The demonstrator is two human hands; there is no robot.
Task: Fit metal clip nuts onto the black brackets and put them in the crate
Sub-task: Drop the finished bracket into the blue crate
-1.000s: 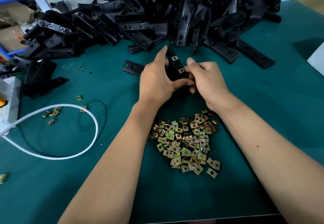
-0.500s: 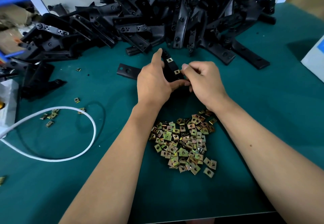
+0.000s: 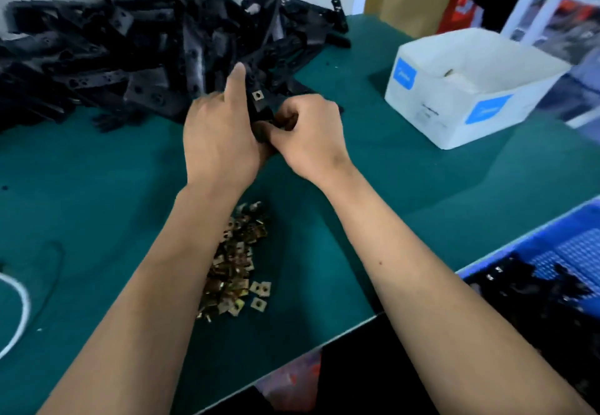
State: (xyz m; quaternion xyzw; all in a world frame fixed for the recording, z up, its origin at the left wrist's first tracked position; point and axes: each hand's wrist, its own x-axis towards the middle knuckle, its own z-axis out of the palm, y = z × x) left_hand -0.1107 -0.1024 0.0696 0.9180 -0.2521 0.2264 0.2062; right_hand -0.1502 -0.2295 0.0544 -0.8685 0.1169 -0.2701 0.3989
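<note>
Head view: both hands meet mid-frame over the green-topped counter [image 3: 97,187], sharing one narrow black metal bracket [image 3: 258,106]. Left hand [image 3: 220,135] wraps it from the left, index finger straight along its upper end, other fingers curled behind. Right hand [image 3: 308,135] is curled tight, thumb and fingertips pinching the bracket's lower end; what sits under the fingertips is hidden. One small square brass-coloured clip nut [image 3: 257,95] already sits on the bracket, just above the right hand. Loose pile of brass clip nuts [image 3: 237,262] lies on the counter between the forearms. Heap of unfitted black brackets [image 3: 146,57] is behind, blurred. White cardboard box [image 3: 461,90] sits right rear. Blue plastic crate [image 3: 552,252] holding black parts stands off the counter's right edge.
</note>
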